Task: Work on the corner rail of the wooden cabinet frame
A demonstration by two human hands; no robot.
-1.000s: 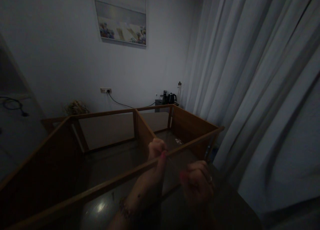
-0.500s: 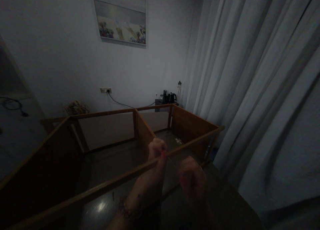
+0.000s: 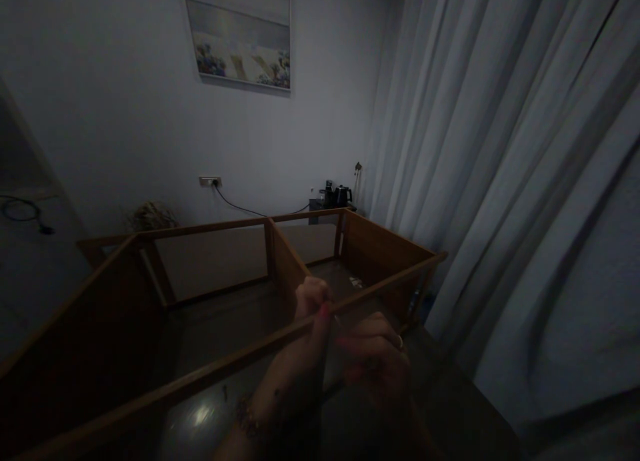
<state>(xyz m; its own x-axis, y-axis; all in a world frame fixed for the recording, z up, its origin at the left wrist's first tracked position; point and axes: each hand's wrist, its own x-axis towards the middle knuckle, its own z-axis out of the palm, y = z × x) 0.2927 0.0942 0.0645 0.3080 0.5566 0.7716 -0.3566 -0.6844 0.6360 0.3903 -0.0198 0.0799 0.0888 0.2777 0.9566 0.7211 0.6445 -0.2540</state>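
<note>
My left hand (image 3: 311, 299), with a beaded bracelet (image 3: 249, 417) at the wrist, is closed around the near wooden rail (image 3: 200, 379) where the middle panel (image 3: 289, 251) meets it. The thumb lies on the near side of the rail. Just right of it, my right hand (image 3: 377, 357) has its fingers curled in a pinch around a thin, light rod-like tool (image 3: 338, 321). The tool's tip points to the rail by my left thumb. Its exact kind is too dim and blurred to tell.
The wooden frame with its end panels (image 3: 385, 247) stands on a dark glossy surface (image 3: 200, 434). A small dark screw-like piece (image 3: 225, 392) lies nearby. Grey curtains (image 3: 480, 181) hang at the right. Behind are a black kettle (image 3: 343, 195) and a cord (image 3: 240, 209) along the wall.
My right hand has turned and moved slightly left, closer to the rail, so less of the thin tool shows. My left hand keeps its hold on the rail.
</note>
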